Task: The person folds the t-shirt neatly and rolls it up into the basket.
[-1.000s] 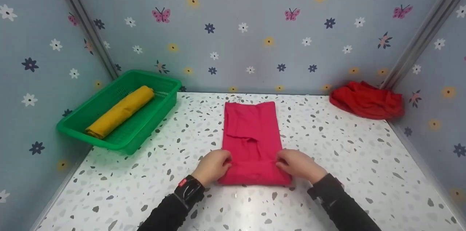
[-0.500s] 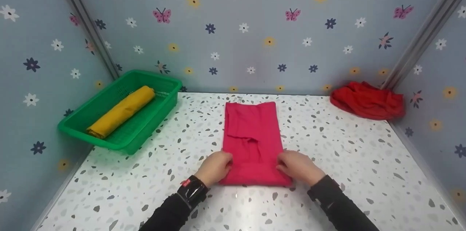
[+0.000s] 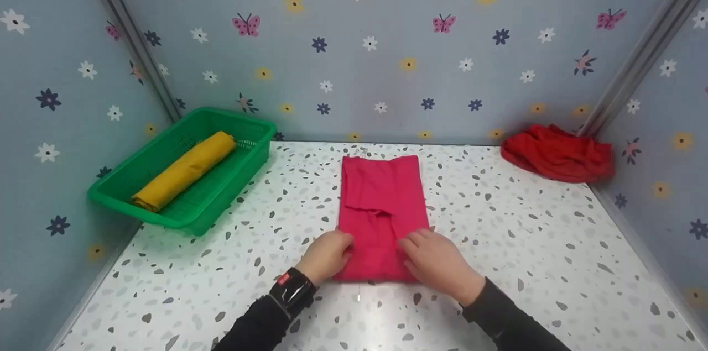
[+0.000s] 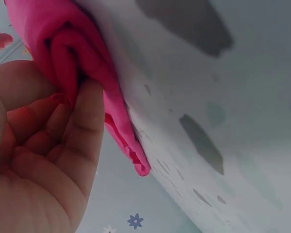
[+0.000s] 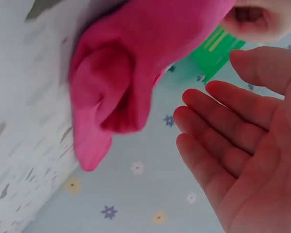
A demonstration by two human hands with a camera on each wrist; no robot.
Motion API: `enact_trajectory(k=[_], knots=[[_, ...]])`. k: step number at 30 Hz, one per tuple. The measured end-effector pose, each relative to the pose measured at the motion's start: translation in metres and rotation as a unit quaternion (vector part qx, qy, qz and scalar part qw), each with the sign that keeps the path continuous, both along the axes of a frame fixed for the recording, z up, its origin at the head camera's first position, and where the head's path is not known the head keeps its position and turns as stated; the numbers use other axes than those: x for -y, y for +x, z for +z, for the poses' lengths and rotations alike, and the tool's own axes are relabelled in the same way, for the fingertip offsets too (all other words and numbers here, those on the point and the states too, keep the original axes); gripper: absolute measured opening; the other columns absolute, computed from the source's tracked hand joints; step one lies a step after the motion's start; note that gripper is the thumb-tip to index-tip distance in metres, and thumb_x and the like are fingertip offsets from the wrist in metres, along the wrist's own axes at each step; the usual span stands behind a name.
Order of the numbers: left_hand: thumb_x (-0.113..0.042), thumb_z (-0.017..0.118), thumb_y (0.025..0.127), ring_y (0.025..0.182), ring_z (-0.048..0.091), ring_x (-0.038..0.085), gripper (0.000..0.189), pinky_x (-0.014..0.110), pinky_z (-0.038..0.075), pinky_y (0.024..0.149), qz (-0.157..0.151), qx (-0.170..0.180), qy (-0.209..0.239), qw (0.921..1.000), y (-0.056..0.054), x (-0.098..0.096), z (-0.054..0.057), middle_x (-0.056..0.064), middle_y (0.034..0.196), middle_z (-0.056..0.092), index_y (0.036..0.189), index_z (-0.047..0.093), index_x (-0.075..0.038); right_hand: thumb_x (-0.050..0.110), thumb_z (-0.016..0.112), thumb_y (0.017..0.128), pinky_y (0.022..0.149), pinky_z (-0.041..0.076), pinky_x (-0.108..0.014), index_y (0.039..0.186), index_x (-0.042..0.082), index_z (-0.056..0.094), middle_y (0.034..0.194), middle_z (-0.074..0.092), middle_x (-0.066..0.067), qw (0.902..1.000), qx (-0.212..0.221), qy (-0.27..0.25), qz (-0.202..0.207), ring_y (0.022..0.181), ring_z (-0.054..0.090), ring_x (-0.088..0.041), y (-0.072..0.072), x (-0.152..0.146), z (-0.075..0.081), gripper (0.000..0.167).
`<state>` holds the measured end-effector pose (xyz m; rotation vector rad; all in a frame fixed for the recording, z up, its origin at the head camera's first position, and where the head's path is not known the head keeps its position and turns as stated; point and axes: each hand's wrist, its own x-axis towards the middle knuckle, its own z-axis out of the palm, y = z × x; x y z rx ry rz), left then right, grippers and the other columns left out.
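A bright pink folded cloth garment lies lengthwise on the speckled table, its near end turned over into a thick roll. At the roll's left end my left hand pinches the fabric between thumb and fingers. The left wrist view shows that hand with the rolled layers at its fingertips. My right hand hovers over the roll's right part, hiding its corner. In the right wrist view its fingers are spread loosely and apart from the pink roll.
A green plastic basket with a rolled yellow cloth in it stands at the left. Far right, a crumpled red cloth sits near the corner. Flower-patterned walls border the white speckled table.
My right hand has let go of the roll's right edge and shifted inward to the left, over the cloth. The left hand keeps its pinch in nearly the same place.
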<state>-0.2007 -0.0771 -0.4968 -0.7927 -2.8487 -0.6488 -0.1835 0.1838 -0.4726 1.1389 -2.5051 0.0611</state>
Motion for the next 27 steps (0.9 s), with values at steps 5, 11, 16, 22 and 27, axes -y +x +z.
enact_trajectory(k=[5, 11, 16, 22, 27], knots=[[0.0, 0.072, 0.081, 0.074, 0.062, 0.021, 0.009, 0.036, 0.052, 0.071, 0.005, 0.01, 0.002, 0.9999, 0.0, 0.0, 0.0, 0.001, 0.075, 0.063, 0.082, 0.068, -0.007, 0.021, 0.078, 0.083, 0.078, 0.054, -0.033, 0.111, 0.006, 0.068, 0.098, 0.066, -0.006, 0.9991, 0.007, 0.043, 0.002, 0.092, 0.061, -0.022, 0.009, 0.008, -0.005, 0.033], [0.0, 0.072, 0.081, 0.075, 0.062, 0.021, 0.008, 0.036, 0.052, 0.071, 0.007, 0.011, 0.006, 0.9999, 0.0, 0.0, 0.0, 0.001, 0.075, 0.063, 0.081, 0.067, -0.007, 0.022, 0.077, 0.084, 0.077, 0.054, -0.035, 0.112, 0.004, 0.067, 0.101, 0.065, -0.008, 0.9977, 0.028, 0.061, -0.013, 0.094, 0.061, -0.024, 0.014, 0.012, -0.01, 0.035], [-0.003, 0.071, 0.083, 0.072, 0.062, 0.021, 0.008, 0.035, 0.052, 0.068, 0.015, 0.006, -0.008, 0.9998, 0.002, -0.001, 0.0, 0.001, 0.074, 0.062, 0.08, 0.066, -0.008, 0.02, 0.075, 0.085, 0.075, 0.054, -0.034, 0.111, 0.004, 0.068, 0.099, 0.065, -0.008, 0.9971, 0.037, 0.066, -0.013, 0.09, 0.061, -0.023, 0.015, 0.014, -0.016, 0.031], [0.0, 0.069, 0.081, 0.073, 0.06, 0.023, 0.009, 0.036, 0.051, 0.064, 0.027, -0.06, -0.042, 0.9969, 0.009, -0.006, 0.001, 0.003, 0.077, 0.058, 0.081, 0.064, -0.008, 0.017, 0.074, 0.085, 0.074, 0.054, -0.034, 0.11, 0.004, 0.068, 0.097, 0.065, -0.008, 0.9976, 0.03, 0.061, -0.011, 0.089, 0.061, -0.023, 0.015, 0.014, -0.02, 0.028], [0.001, 0.066, 0.078, 0.075, 0.061, 0.024, 0.01, 0.035, 0.051, 0.062, 0.011, -0.132, -0.055, 0.9897, 0.022, -0.013, 0.006, 0.005, 0.079, 0.058, 0.083, 0.063, -0.007, 0.017, 0.077, 0.082, 0.073, 0.054, -0.034, 0.109, 0.004, 0.068, 0.096, 0.064, -0.008, 0.9974, 0.025, 0.067, -0.009, 0.087, 0.061, -0.023, 0.015, 0.014, -0.021, 0.031]])
